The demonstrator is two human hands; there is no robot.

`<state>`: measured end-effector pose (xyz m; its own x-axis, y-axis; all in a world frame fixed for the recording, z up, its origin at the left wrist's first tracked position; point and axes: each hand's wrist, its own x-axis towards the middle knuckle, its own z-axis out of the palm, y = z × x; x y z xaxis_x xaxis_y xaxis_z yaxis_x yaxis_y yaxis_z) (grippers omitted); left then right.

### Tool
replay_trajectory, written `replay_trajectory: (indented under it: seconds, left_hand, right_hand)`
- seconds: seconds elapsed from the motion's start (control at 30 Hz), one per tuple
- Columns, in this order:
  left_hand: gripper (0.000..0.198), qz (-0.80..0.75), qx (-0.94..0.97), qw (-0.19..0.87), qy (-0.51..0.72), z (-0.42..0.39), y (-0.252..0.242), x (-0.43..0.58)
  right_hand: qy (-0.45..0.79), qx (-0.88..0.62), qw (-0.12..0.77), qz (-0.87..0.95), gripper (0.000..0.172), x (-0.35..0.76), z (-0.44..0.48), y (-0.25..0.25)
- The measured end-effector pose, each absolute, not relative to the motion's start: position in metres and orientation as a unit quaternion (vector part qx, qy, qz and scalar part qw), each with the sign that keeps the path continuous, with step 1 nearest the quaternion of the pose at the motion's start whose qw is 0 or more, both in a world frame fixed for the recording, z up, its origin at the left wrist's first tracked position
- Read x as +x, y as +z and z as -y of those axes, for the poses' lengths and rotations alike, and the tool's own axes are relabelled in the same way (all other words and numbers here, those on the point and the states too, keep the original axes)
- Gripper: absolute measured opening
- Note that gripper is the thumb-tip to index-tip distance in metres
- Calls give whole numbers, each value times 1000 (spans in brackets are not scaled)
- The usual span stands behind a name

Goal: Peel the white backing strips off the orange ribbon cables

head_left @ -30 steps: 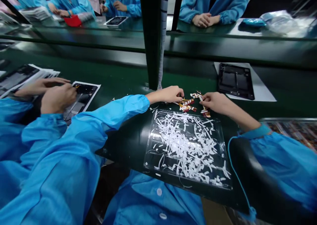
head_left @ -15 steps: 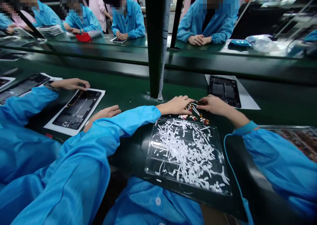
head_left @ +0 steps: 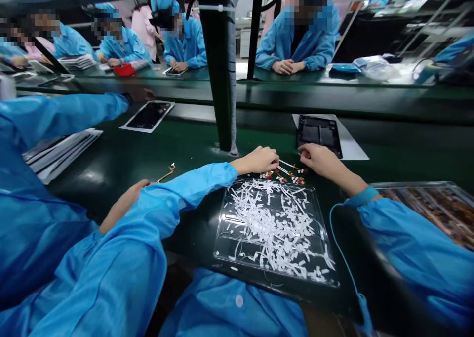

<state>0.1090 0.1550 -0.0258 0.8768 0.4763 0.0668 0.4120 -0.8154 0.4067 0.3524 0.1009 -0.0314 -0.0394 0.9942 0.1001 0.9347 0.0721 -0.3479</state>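
My left hand (head_left: 258, 159) is closed beyond the far edge of a clear plastic tray, its fingertips at the ends of some small flex cables (head_left: 292, 175) with white strips and orange-brown parts. To the right of them my right hand (head_left: 316, 156) makes a pinch; a tiny pale bit shows at its fingertips, too small to name. Loose white paper strips (head_left: 274, 223) lie heaped in the clear tray (head_left: 219, 248). Just behind my right hand rests a black tablet housing (head_left: 320, 132) on a white sheet (head_left: 350, 142).
At right, another clear tray (head_left: 414, 185) holds orange-brown flex parts. A dark green post (head_left: 218, 80) rises from the bench. On my left a co-worker's sleeve (head_left: 66, 109) reaches over the bench, near a tablet panel (head_left: 150, 115) and stacked sheets (head_left: 66, 151). A blue coiled cord (head_left: 365, 307) hangs from my right wrist.
My hands have moved apart, with white strips now showing between them. The co-worker's arm has reached farther out, and the tablet housing at left has gone from its former spot.
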Motion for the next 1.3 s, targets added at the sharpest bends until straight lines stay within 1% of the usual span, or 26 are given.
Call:
replay_trajectory:
  seconds: [0.07, 0.13, 0.2, 0.23, 0.3, 0.33, 0.37, 0.4, 0.5, 0.53, 0.63, 0.77, 0.87, 0.93, 1.13, 1.3]
  left_hand:
    - [25, -257, 933, 224, 117, -149, -21, 109]
    - [40, -283, 911, 257, 157, -136, -16, 113]
    - [49, -297, 848, 371, 233, -119, -10, 117]
    - [48, -295, 799, 444, 278, -108, -7, 118]
    - [36, -277, 705, 551, 350, -87, -3, 117]
    - [28, -270, 679, 574, 370, -76, -1, 114]
    - [24, -267, 675, 575, 378, -65, 1, 111]
    - [24, -265, 675, 573, 382, -54, 2, 106]
    - [37, -254, 646, 601, 396, -24, 5, 89]
    - [38, -253, 638, 606, 401, -15, 6, 84]
    - [27, -274, 648, 575, 417, 9, 6, 72]
    - [13, -281, 737, 461, 406, 29, 7, 60]
    - [15, -258, 803, 371, 389, 36, 9, 53]
    - [16, -256, 816, 338, 393, 37, 10, 50]
    - [10, -307, 766, 314, 470, 41, 0, 48]
    - [12, -345, 754, 206, 519, 49, -14, 50]
  right_hand:
    - [92, -679, 213, 697, 32, 347, -92, -15]
    - [109, -671, 264, 685, 31, 337, -78, 4]
    - [143, -649, 304, 682, 30, 325, -57, 19]
    - [162, -636, 321, 683, 28, 319, -45, 24]
    - [195, -613, 351, 681, 25, 306, -21, 31]
    - [207, -604, 365, 677, 24, 300, -9, 32]
    - [216, -599, 378, 672, 24, 295, 2, 32]
    - [223, -597, 391, 664, 24, 289, 13, 31]
    - [235, -599, 419, 641, 27, 275, 42, 27]
    - [238, -601, 424, 635, 28, 270, 51, 25]
    - [249, -604, 430, 623, 31, 256, 76, 20]
    - [255, -597, 429, 628, 34, 244, 100, 19]
    - [189, -605, 409, 656, 28, 242, 108, 18]
    - [157, -611, 400, 665, 25, 241, 108, 16]
    - [201, -604, 414, 650, 19, 227, 96, 5]
    - [243, -619, 425, 614, 15, 223, 92, -1]
